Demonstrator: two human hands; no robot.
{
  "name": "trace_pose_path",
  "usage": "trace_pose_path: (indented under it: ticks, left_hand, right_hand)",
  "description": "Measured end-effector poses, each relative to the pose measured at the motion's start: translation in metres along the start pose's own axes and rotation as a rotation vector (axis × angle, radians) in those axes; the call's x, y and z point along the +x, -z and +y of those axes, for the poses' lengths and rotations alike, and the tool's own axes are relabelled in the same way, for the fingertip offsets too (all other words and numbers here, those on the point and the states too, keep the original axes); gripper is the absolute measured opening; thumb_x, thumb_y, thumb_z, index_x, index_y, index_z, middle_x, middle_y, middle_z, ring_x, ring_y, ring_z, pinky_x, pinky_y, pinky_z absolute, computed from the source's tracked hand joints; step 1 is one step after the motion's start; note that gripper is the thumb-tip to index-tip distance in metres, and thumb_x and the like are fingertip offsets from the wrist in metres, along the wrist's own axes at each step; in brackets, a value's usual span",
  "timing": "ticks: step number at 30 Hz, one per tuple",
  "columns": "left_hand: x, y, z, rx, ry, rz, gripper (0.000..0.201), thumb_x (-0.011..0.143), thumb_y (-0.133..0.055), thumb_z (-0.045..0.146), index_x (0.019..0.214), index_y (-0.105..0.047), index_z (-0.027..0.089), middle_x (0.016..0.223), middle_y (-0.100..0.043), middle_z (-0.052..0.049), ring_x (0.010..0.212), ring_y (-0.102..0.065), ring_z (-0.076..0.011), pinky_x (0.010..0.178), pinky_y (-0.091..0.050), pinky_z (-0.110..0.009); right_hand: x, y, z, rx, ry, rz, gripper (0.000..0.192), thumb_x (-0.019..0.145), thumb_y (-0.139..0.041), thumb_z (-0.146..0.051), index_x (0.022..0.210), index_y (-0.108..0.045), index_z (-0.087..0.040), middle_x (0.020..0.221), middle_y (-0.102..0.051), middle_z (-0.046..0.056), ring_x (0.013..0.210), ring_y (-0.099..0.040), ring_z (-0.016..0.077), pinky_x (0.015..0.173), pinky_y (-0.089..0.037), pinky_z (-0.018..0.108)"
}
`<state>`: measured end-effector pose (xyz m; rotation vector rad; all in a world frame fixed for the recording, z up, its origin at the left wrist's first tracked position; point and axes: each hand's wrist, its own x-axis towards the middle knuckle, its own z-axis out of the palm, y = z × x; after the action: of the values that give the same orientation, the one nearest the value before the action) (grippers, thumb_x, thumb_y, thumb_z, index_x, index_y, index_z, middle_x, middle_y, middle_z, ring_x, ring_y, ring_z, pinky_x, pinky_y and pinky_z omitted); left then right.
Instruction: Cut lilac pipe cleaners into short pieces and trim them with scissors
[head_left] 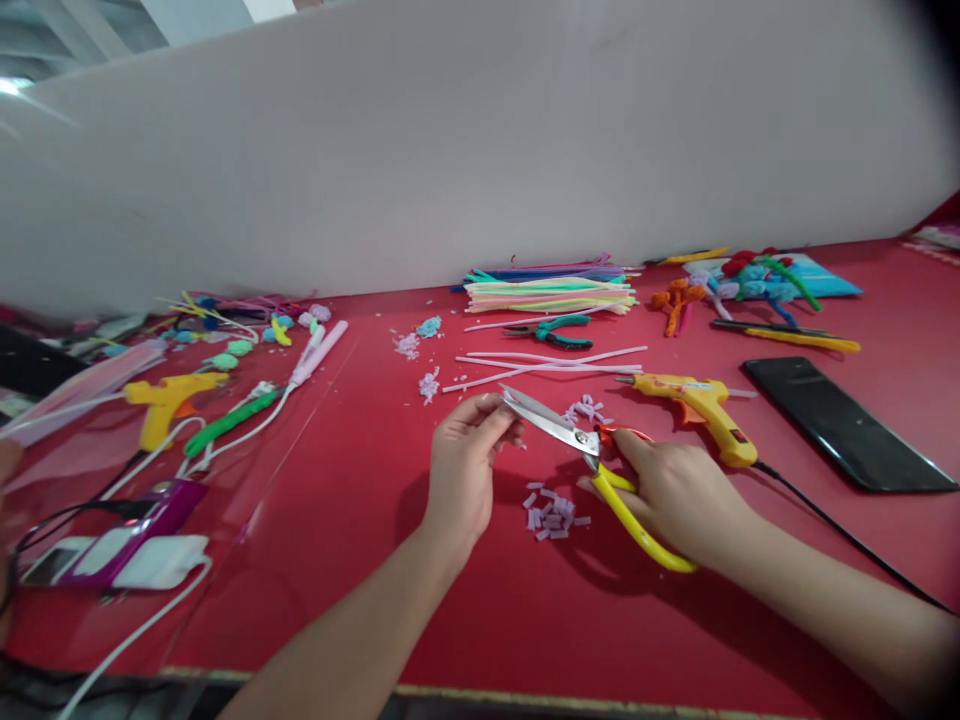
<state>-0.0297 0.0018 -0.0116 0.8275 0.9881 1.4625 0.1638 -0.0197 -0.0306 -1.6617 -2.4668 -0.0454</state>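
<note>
My right hand point(686, 495) grips a pair of scissors point(551, 425) with one yellow and one orange-red handle. The blades point left, and their tips reach the fingers of my left hand point(469, 455). That hand is pinched closed at the blade tips; whatever it holds is too small and hidden to make out. Below the scissors lies a pile of short lilac pipe cleaner pieces point(553, 514). Another small pile of cut pieces point(586, 409) is just behind the blades. Several long lilac pipe cleaners point(555, 366) lie beyond my hands on the red table point(337, 560).
Pliers point(555, 330) and a pipe cleaner bundle point(551, 292) lie at the back. On the right are a yellow glue gun point(701, 405) with its cord, and a black phone point(847, 420). Another glue gun point(165, 405), cables and a purple power strip point(135, 535) crowd the left.
</note>
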Motion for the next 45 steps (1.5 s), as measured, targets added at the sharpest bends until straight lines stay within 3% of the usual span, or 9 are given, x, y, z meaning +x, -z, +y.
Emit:
trace_pose_path:
  ticks: [11,29,35,39,42,45]
  left_hand:
    - [-0.002,-0.002,0.000,-0.017,-0.009,-0.007,0.002,0.069,-0.060,0.015,0.071,-0.059,0.015,0.063,-0.058,0.002,0.056,-0.053,-0.0065,0.056,-0.042,-0.019]
    - [-0.001,-0.001,-0.001,-0.026,-0.006,-0.038,0.004,0.069,-0.060,0.017,0.073,-0.060,0.015,0.066,-0.058,0.002,0.058,-0.052,-0.0060,0.057,-0.042,-0.018]
    - [-0.002,-0.002,-0.001,-0.029,0.010,-0.033,0.005,0.070,-0.060,0.017,0.074,-0.059,0.015,0.067,-0.060,0.001,0.059,-0.053,-0.0059,0.057,-0.041,-0.017]
    - [-0.003,-0.002,-0.002,-0.038,0.068,-0.064,0.009,0.070,-0.060,0.019,0.077,-0.058,0.015,0.069,-0.062,-0.001,0.060,-0.054,-0.0072,0.058,-0.041,-0.019]
    - [-0.005,-0.004,-0.005,-0.011,0.154,-0.156,0.011,0.070,-0.061,0.021,0.078,-0.058,0.014,0.071,-0.062,-0.002,0.060,-0.054,-0.0083,0.058,-0.042,-0.020]
    - [-0.008,-0.007,-0.009,0.063,0.266,-0.288,0.012,0.071,-0.060,0.024,0.076,-0.059,0.013,0.071,-0.062,-0.003,0.060,-0.054,-0.0088,0.056,-0.042,-0.020]
  right_hand:
    - [-0.001,-0.001,0.000,-0.031,0.034,0.048,0.036,0.083,-0.032,-0.048,0.077,-0.047,-0.016,0.050,-0.055,0.004,0.043,-0.049,0.0150,0.045,-0.015,0.026]
    - [-0.002,-0.003,0.003,0.021,0.012,0.016,0.038,0.082,-0.029,-0.052,0.072,-0.044,-0.018,0.050,-0.055,0.003,0.043,-0.048,0.0144,0.045,-0.014,0.026]
    - [0.002,0.002,0.001,0.108,-0.052,-0.077,0.036,0.082,-0.031,-0.051,0.070,-0.044,-0.019,0.053,-0.056,0.004,0.046,-0.051,0.0157,0.045,-0.017,0.025]
    - [0.006,0.007,0.000,0.152,-0.115,-0.048,0.036,0.077,-0.038,-0.054,0.072,-0.045,-0.020,0.050,-0.053,0.002,0.046,-0.049,0.0160,0.045,-0.019,0.025]
    - [0.007,0.009,-0.001,0.341,-0.146,-0.043,0.032,0.076,-0.042,-0.051,0.072,-0.046,-0.020,0.052,-0.051,0.000,0.046,-0.046,0.0138,0.045,-0.023,0.024]
    - [0.008,0.012,-0.003,0.700,-0.172,-0.049,0.027,0.078,-0.042,-0.045,0.072,-0.047,-0.019,0.057,-0.050,-0.001,0.050,-0.045,0.0116,0.046,-0.029,0.023]
